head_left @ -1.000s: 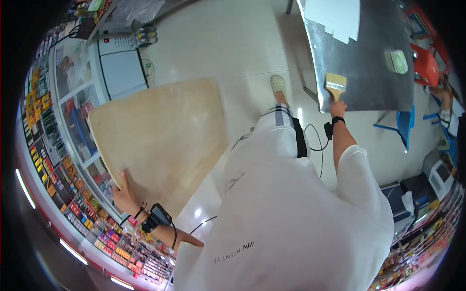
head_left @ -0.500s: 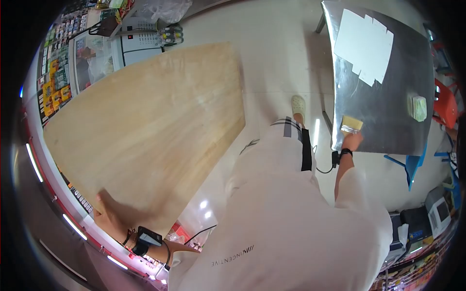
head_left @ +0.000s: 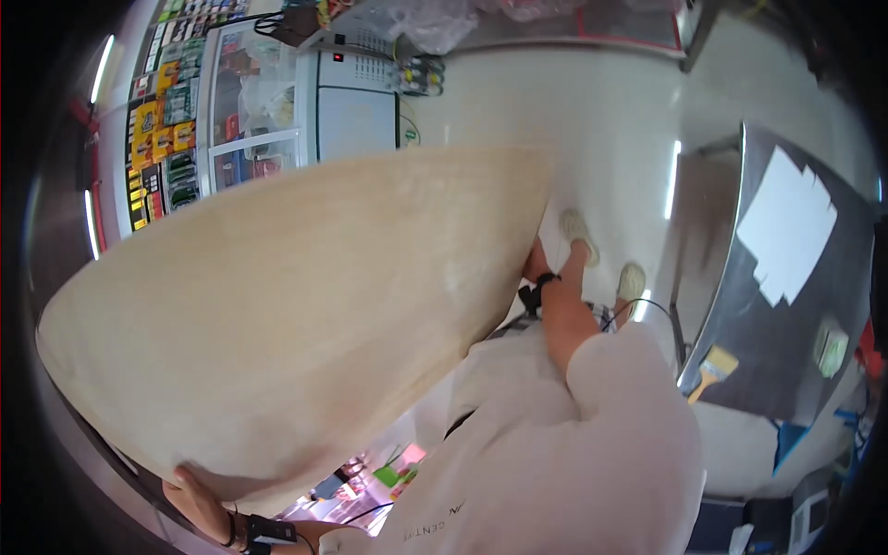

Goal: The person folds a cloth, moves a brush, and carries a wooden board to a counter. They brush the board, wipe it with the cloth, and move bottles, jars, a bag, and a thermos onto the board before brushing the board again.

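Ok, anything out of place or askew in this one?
The flat wooden paintbrush lies slanted at the near corner of the shiny steel table, its handle seemingly poking over the edge. The white paper sheets overlap unevenly. Nothing looks spilled or damaged.

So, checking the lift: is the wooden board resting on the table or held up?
Held up: left hand grips the board at its near edge, right hand reaches its side; the metal table stands apart.

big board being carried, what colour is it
Pale tan, light wood grain; the board shows best in the head view.
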Available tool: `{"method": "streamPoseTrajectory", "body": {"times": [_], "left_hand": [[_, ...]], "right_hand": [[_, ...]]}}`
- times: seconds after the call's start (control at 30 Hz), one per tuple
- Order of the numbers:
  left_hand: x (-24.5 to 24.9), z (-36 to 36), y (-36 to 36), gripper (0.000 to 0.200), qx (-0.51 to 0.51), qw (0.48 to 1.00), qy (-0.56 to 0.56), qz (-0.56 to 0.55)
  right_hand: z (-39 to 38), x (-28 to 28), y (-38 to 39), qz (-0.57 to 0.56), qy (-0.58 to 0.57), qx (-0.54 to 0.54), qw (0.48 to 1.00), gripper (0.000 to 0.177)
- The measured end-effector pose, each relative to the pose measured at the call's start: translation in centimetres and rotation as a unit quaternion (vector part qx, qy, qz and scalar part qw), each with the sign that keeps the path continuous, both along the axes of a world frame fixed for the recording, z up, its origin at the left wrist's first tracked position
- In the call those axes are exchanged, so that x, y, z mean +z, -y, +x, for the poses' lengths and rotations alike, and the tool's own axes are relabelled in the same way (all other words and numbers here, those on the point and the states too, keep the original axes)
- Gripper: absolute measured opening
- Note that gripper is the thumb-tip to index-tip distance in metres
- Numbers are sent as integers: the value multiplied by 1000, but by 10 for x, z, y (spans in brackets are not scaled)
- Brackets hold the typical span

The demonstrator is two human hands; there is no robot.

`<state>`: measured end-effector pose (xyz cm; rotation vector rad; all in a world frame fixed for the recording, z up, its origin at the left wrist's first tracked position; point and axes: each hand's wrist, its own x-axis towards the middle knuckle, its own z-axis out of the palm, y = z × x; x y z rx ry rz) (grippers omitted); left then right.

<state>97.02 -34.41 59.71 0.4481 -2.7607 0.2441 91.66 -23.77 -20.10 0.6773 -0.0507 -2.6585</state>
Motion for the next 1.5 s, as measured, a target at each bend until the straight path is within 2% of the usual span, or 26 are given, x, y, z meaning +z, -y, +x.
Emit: {"method": "streamPoseTrajectory", "body": {"times": [0.07, 0.1, 0.13, 0.23, 0.27, 0.3, 0.33, 0.4, 0.43, 0.47, 0.5, 0.53, 0.6, 0.7, 0.8, 0.9, 1.03, 1.13, 1.23, 1.33, 1.37, 1.43, 1.5], "left_hand": [[3, -6, 39, 71, -2, 1000, -3, 9], [-10, -16, 52, 70, -51, 996, -44, 55], [-16, -25, 69, 72, -33, 996, -57, 56], [-21, -56, 135, 75, 10, 994, -71, 87], [-36, -69, 160, 71, 25, 987, -136, 79], [-41, -85, 179, 68, 37, 990, -108, 80], [-48, -100, 194, 66, 47, 992, -82, 83], [-78, -135, 204, 64, 44, 978, -112, 168], [-93, -153, 208, 64, 41, 969, -123, 209], [-110, -171, 231, 63, -25, 934, -125, 334], [-118, -194, 188, 64, 27, 950, -143, 275], [-128, -219, 196, 64, 7, 938, -127, 324], [-162, -268, 202, 64, -30, 911, -113, 395], [-209, -349, 186, 66, -40, 899, -73, 431], [-269, -436, 169, 67, -19, 933, -25, 359], [-300, -497, 87, 64, -88, 856, -43, 507], [-346, -603, 10, 60, -84, 828, 54, 551], [-376, -670, -50, 59, -86, 806, 79, 581], [-401, -734, -107, 63, -70, 778, 135, 609], [-426, -786, -154, 70, -67, 829, 181, 525], [-464, -826, -164, 77, -91, 863, 186, 460], [-475, -855, -191, 79, -75, 857, 210, 465], [-490, -884, -209, 80, -65, 864, 217, 450]], "right_hand": [[-26, 16, 5, 64, 67, 3, 996, 65], [-41, 23, 2, 92, 91, -5, 992, 67], [-55, 28, -4, 121, 116, -10, 986, 69], [-101, 50, -45, 165, 72, -13, 984, 76], [-117, 62, -62, 189, 52, -15, 980, 79], [-134, 68, -83, 172, 71, -4, 983, 83], [-145, 87, -108, 205, 57, -14, 977, 81], [-174, 145, -164, 272, 23, -49, 961, 77], [-185, 153, -189, 318, 27, -60, 946, 75], [-192, 162, -219, 364, 30, -68, 929, 73], [-200, 172, -248, 407, 33, -77, 910, 71], [-207, 195, -276, 418, 46, -94, 902, 66], [-210, 243, -322, 491, -13, -108, 864, 64], [-213, 268, -393, 590, 31, -61, 805, 64], [-220, 309, -435, 681, 151, -95, 710, 68], [-239, 297, -510, 677, 134, -87, 719, 72], [-289, 319, -567, 720, 190, -123, 656, 74], [-317, 312, -624, 708, 192, -112, 671, 74], [-347, 321, -660, 714, 248, -111, 645, 74], [-373, 327, -694, 689, 260, -75, 672, 90], [-387, 318, -712, 685, 275, -72, 671, 90], [-403, 304, -739, 682, 291, -73, 667, 90], [-420, 297, -753, 701, 313, -75, 636, 81]]}}
